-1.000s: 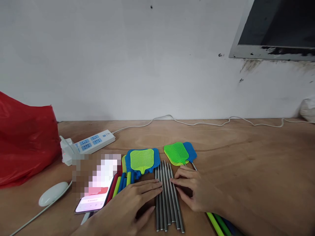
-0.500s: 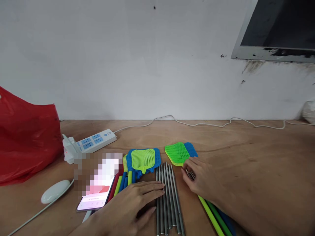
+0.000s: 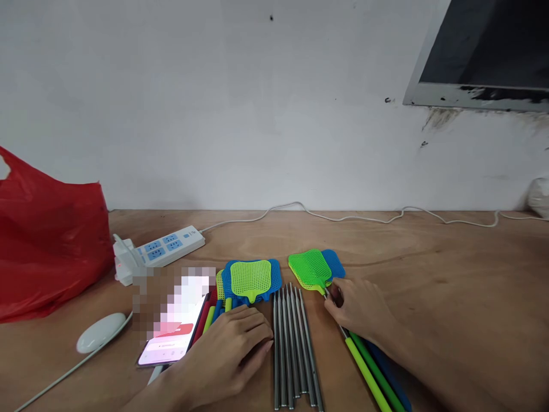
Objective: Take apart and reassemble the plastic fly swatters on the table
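My left hand (image 3: 227,352) rests palm down with its fingers loosely bent, thumb apart, just left of a row of metal rods (image 3: 295,349) on the table. Nothing shows in it. Partly under it lie coloured handles (image 3: 209,317); beyond it are the stacked mesh heads of blue and yellow-green fly swatters (image 3: 251,279). My right hand (image 3: 360,306) curls thumb and fingers about the metal shaft of a fly swatter in the right-hand group, below its green head (image 3: 309,268). A blue head (image 3: 333,264) and yellow-green, green and blue handles (image 3: 368,369) belong to this group.
At left lie a lit phone (image 3: 182,326), a white mouse-shaped object (image 3: 101,333) and a white power strip (image 3: 169,246) with its cable along the wall. A red plastic bag (image 3: 51,246) stands at far left. The wooden table (image 3: 450,274) meets a wall behind.
My left hand has drawn back left, off the metal rods. My right hand has shifted slightly right, and more of the swatter shaft shows between thumb and fingers.
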### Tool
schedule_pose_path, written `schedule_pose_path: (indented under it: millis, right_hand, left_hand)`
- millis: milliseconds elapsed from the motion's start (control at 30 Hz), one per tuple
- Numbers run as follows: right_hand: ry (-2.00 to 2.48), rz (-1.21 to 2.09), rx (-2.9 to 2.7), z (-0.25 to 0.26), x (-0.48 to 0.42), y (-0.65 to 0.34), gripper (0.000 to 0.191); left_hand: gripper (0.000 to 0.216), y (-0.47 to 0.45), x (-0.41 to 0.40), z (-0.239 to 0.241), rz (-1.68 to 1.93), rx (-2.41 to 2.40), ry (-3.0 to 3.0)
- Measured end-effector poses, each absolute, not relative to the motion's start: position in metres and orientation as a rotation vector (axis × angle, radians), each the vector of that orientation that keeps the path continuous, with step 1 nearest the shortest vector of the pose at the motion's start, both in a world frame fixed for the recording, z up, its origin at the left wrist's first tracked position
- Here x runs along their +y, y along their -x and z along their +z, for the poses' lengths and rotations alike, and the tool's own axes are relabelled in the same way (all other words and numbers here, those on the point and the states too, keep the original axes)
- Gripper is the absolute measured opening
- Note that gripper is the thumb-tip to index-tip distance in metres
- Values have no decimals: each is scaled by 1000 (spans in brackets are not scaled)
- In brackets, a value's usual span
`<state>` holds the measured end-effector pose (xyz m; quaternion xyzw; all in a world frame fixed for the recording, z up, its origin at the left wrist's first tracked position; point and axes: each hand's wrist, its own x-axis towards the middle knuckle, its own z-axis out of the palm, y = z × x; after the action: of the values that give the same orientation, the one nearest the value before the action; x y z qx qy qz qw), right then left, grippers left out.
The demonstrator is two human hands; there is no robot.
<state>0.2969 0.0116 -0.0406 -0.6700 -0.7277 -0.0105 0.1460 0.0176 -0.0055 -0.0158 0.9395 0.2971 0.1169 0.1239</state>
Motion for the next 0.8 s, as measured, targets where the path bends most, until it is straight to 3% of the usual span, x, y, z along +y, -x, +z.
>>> schedule_pose_path:
  millis: [400,633,800]
  right_hand:
    - [1897,215,-1879,-45,20,-305,20]
    - [1635,689,-1618,-52,26,-304,18]
    - [1415,1020,-1389,-47,25,-295,34]
  left_hand:
    - [20,-18,-5,-22,425,820,-2728]
    - [20,-19,-5,-18,285,866,-2724]
    - [20,-19,-6,-19,241,874,-2713]
